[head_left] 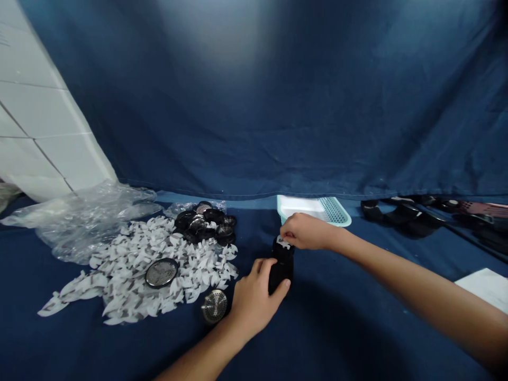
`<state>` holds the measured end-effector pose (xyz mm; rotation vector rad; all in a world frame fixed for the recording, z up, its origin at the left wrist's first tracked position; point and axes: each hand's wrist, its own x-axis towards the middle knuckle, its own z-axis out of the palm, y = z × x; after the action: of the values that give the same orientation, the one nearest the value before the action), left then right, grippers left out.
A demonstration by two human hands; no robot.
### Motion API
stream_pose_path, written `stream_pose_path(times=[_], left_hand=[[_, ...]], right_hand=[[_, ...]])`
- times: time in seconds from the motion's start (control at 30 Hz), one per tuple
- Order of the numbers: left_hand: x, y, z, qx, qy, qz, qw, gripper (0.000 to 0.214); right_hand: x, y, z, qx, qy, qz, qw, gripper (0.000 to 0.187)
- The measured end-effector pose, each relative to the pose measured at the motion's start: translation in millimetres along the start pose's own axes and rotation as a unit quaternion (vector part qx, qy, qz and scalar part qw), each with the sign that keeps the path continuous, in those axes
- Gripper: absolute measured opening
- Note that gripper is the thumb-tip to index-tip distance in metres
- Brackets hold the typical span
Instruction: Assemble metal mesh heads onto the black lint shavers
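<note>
My left hand [254,299] is curved round a dark black object [281,272], thumb on its near side and fingers on its left. Its exact kind is hard to make out. At the object's far end my right hand [304,231] is closed in a pinch over a small white piece [283,243], its fingertips partly hidden. Left of my hands spreads a heap of similar white leaf-shaped pieces [135,270], with a round black-rimmed mesh disc [161,273] lying on it. Near my left wrist lies a perforated metal disc [215,306].
Several black-rimmed round parts [206,222] are piled behind the heap. Clear plastic bags [87,217] lie at the far left. A light-blue basket [341,214] stands by the blue curtain [278,106]. Black utensils [413,217] and a white sheet [486,286] are on the right.
</note>
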<state>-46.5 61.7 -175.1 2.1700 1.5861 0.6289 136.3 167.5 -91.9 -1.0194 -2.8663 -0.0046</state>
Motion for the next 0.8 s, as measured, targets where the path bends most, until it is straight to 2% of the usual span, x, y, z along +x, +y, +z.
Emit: stream_pose_path(times=[0.27, 0.43, 0.57, 0.7, 0.8], left_hand=[[1.0, 2.2, -1.1, 0.009, -0.001, -0.007, 1.0, 0.042], [0.9, 3.9, -1.5, 0.011, -0.003, -0.011, 1.0, 0.042], [1.0, 4.8, -1.1, 0.015, -0.005, -0.012, 1.0, 0.042], [1.2, 3.3, -0.4, 0.021, -0.004, -0.01, 1.0, 0.042], [1.0, 2.9, -1.0, 0.022, -0.008, -0.008, 1.0, 0.043]], right_hand=[[4.5, -1.9, -3.9, -0.031, -0.025, 0.013, 0.999, 0.021], [6.9, -5.2, -2.5, -0.057, -0.043, 0.054, 0.996, 0.014], [8.4, -8.8, -1.6, -0.069, -0.05, 0.091, 0.992, 0.022], [7.1, -9.1, -5.8, -0.066, -0.02, 0.111, 0.991, 0.019], [2.2, -5.4, -11.7, -0.04, 0.022, 0.091, 0.995, 0.016]])
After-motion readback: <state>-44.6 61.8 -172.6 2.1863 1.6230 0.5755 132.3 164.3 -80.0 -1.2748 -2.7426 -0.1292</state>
